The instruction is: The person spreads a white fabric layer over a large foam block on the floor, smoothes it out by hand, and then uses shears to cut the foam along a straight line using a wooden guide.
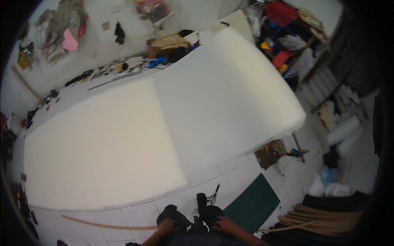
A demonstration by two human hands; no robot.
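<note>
My left hand [169, 225] rests on the dark clothing over my left leg, fingers laid over the cloth and holding nothing. On the other leg lies my right hand [225, 224], its fingers spread on the dark fabric. Just ahead of my legs, a pair of black-handled scissors [212, 199] is on the white tiles. Beyond them a wide cream sheet [102, 147], foam-like, is spread flat on the left. Beside it stretches a greyish-white sheet [197, 106], with a thick cream roll [262, 82] at its right end.
A dark green board [254, 205] lies to my right, near several brown strips [316, 219]. One long thin strip [106, 226] is on the tiles at left. Cloth and plastic scraps [283, 41] are heaped at the back right. A brown stained block [270, 154] sits by the roll.
</note>
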